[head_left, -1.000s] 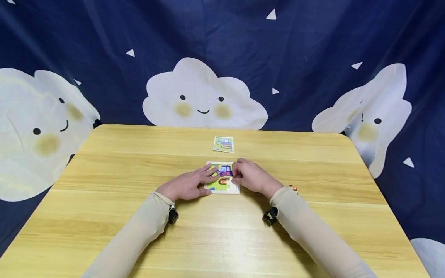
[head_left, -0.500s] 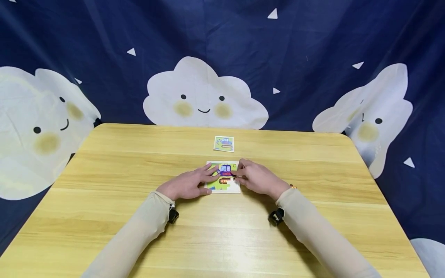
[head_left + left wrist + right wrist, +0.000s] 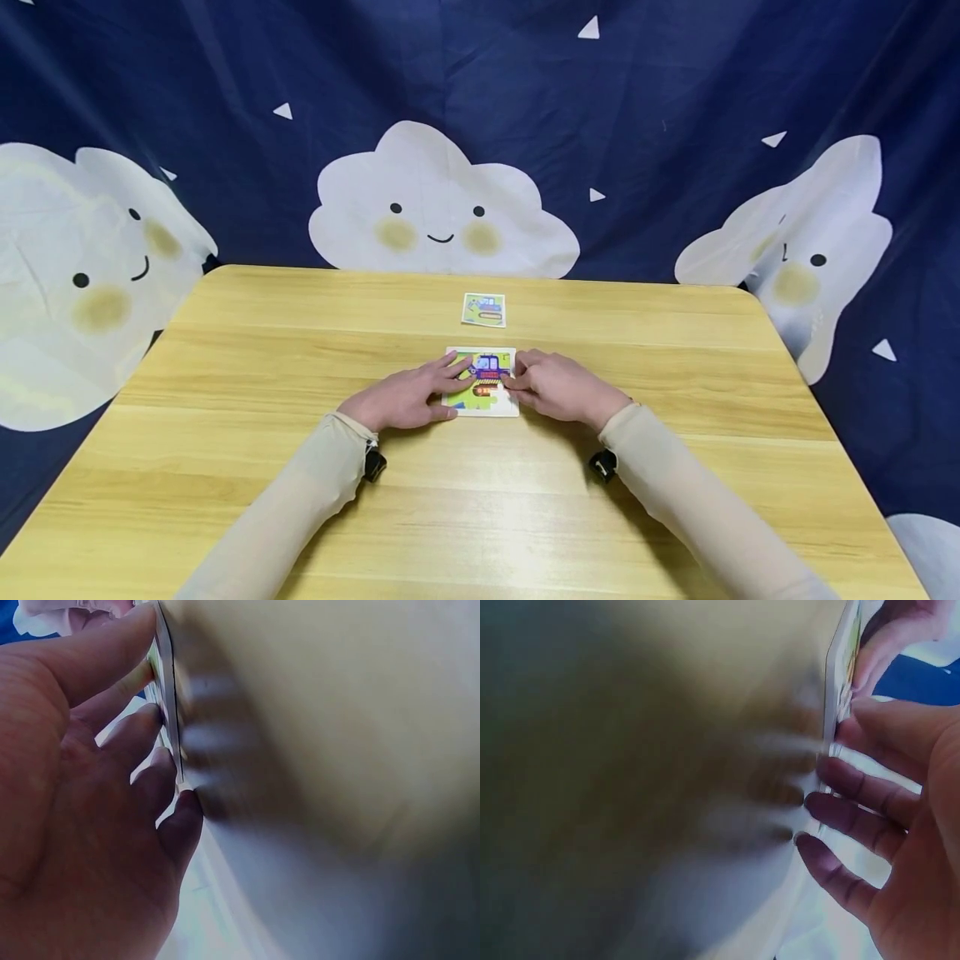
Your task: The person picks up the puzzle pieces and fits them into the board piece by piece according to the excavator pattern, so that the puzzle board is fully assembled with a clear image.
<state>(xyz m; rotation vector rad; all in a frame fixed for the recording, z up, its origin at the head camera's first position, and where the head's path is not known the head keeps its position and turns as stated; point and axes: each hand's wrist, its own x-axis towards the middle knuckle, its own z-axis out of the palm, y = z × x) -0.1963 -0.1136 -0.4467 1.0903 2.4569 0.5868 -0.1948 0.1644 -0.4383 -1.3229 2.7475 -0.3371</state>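
Observation:
A small jigsaw puzzle board point(image 3: 507, 410) with a white border lies mid-table, showing a purple digger point(image 3: 489, 364) on green. White, unfilled board shows at its lower right. My left hand point(image 3: 405, 397) rests on the board's left side, fingers spread and thumb at the near edge. From the right, my right hand point(image 3: 561, 388) touches the pieces at the board's right edge, thumb and forefinger close together there. In the right wrist view, the other fingers of my right hand point(image 3: 911, 817) extend loosely along the board's side. The fingers hide part of the picture.
Behind the board lies a small square card point(image 3: 483, 310) with the same digger picture. A wooden table point(image 3: 480, 517) spreads all around. A dark blue cloth point(image 3: 637, 100) with smiling clouds hangs behind it.
My right hand has shifted slightly right, uncovering the board's upper right, where green pieces now show. The right sleeve now hides a small orange piece seen earlier. My left hand stays in place.

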